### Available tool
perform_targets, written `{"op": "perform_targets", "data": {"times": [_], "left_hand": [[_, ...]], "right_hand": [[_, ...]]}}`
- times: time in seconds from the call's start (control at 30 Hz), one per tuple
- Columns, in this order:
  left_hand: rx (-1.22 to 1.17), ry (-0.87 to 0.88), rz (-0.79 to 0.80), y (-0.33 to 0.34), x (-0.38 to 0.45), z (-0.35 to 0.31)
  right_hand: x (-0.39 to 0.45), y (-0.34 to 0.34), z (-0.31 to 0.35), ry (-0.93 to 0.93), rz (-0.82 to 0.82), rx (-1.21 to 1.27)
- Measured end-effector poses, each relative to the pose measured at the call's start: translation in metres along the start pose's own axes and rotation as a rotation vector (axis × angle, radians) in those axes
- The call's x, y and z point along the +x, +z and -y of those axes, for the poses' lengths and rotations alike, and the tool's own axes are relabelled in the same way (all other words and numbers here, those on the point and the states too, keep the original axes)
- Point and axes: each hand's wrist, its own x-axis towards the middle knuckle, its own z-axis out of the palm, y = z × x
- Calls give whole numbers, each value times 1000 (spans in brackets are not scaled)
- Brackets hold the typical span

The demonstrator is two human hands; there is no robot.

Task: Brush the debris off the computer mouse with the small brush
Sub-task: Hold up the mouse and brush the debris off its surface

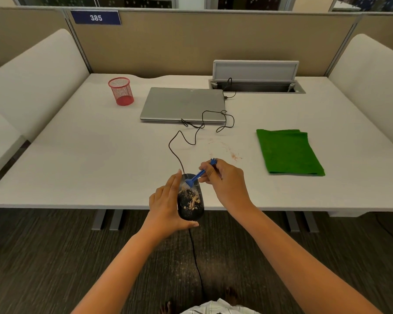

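A black wired computer mouse [190, 203] is held up over the desk's front edge, its top dusted with tan crumbs. My left hand [166, 206] grips it from the left side, thumb under its near end, fingers along its flank. My right hand [222, 180] pinches a small blue brush [199, 175] by its handle. The brush's pale bristles touch the front part of the mouse near the cable end. The mouse cable [179, 146] loops back across the desk toward the laptop.
A closed grey laptop [183, 104] lies at the desk's middle back, a red mesh cup [121, 91] to its left. A folded green cloth [287, 151] lies on the right. Reddish crumbs [233, 155] are scattered on the white desk [77, 166]. An open cable hatch [256, 86] sits behind.
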Motion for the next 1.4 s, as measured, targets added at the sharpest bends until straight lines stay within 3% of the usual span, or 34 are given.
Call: {"op": "perform_targets", "data": {"times": [0.5,0.7,0.87,1.3,1.4], "left_hand": [[14,-5,8,-2,-3,7],[28,7,8,-5,-4,7],[25,7,18,-8,-6,7],[1,2,16,-7,-7,4],[14,6,20,-7,-7,4]], "right_hand": [[4,3,-9,240,-43,381],[-3,14,-15,277,-58,354],[-3,13,-15,401,-104,547],[-3,16,-13,261,-106,383],[-6,18,-15,216,-27,296]]}}
